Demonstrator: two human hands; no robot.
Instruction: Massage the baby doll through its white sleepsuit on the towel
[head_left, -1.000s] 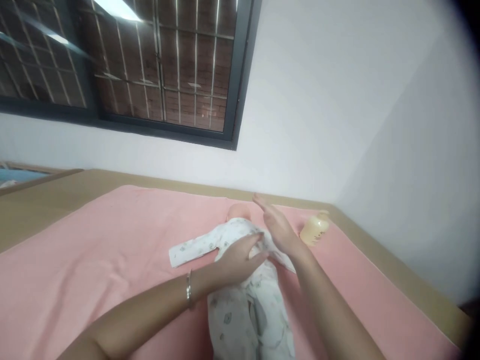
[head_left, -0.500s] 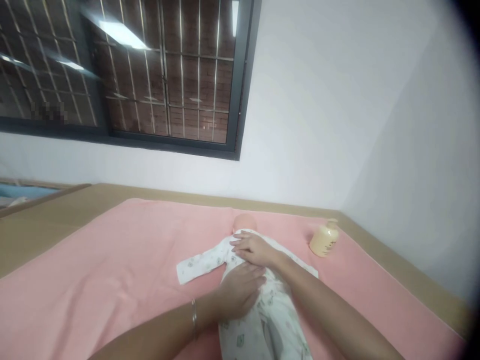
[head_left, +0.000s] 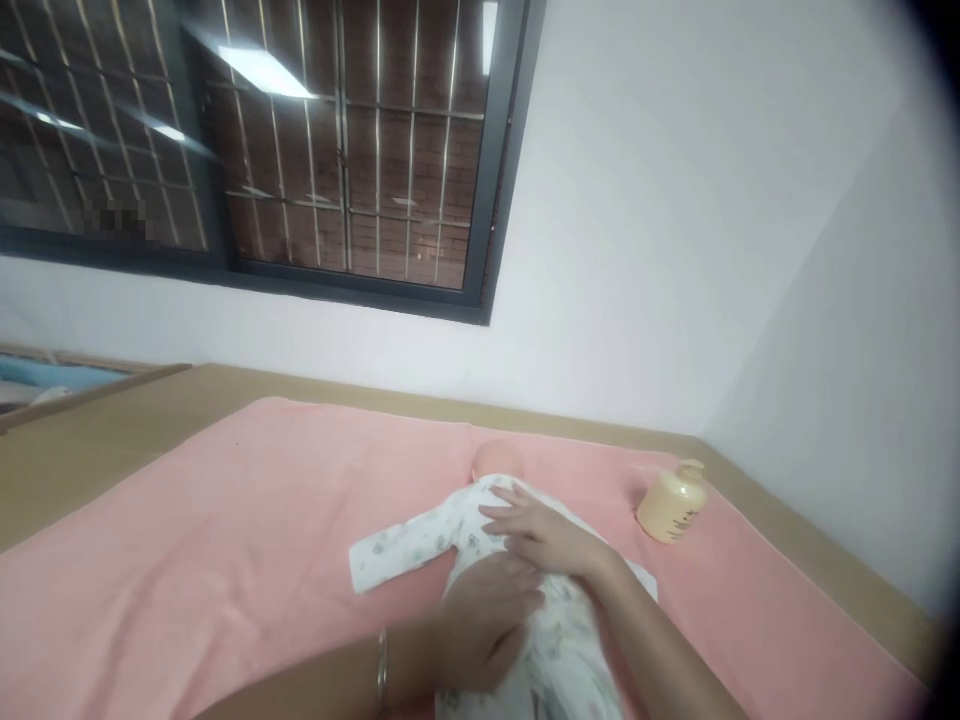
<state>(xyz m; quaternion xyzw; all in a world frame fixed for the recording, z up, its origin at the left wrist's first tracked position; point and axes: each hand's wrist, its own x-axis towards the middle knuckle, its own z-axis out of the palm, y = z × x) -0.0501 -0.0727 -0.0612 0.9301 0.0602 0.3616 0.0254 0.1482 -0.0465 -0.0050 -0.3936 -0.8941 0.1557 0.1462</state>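
A baby doll [head_left: 496,461] in a white printed onesie [head_left: 409,537] lies face up on a pink cloth [head_left: 225,520]. Only the top of its head shows beyond my hands. My right hand [head_left: 536,530] lies flat on the doll's chest, fingers stretched out toward the left. My left hand [head_left: 487,615], with a bangle on the wrist, rests flat on the doll's belly just below the right hand. One empty sleeve of the onesie sticks out to the left on the cloth.
A pale yellow pump bottle [head_left: 670,503] lies on the pink cloth to the right of the doll. The cloth covers a tan surface [head_left: 112,420] set against white walls. A dark-framed barred window [head_left: 300,150] is above.
My right hand came down from the air onto the doll's chest and stayed there. My left hand slid slightly lower on the belly. The view shifted a little.
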